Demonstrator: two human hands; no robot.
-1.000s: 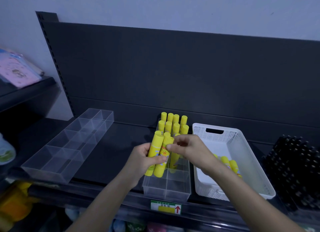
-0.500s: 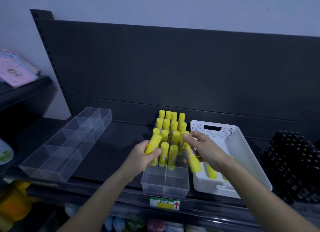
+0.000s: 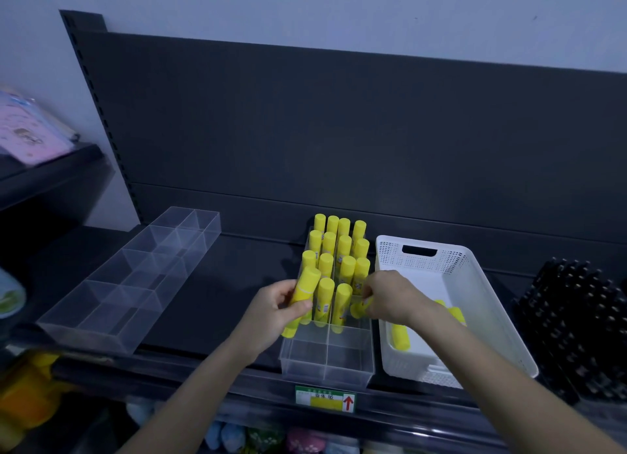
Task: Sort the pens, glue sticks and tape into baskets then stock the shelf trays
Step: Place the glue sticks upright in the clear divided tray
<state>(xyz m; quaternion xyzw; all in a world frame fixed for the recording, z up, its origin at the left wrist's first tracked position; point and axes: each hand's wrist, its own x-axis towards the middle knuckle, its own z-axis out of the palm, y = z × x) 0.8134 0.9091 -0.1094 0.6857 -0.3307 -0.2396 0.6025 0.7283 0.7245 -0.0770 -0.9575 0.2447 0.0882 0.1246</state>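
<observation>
A clear divided shelf tray stands in the middle of the dark shelf, its rear cells filled with several upright yellow glue sticks. My left hand grips one tilted yellow glue stick at the tray's left edge. My right hand pinches another yellow glue stick low at the tray's right side; most of that stick is hidden by the fingers. To the right, a white perforated basket holds a few loose glue sticks.
A longer clear divided tray lies at an angle on the shelf's left. Black pen-like items fill the far right. A price label with a red arrow sits on the shelf edge. Pink goods rest on a side shelf at left.
My right hand has carried its glue stick from above the basket edge down to the tray's right side. My left hand still holds one stick, shifted slightly left; the view moved a little.
</observation>
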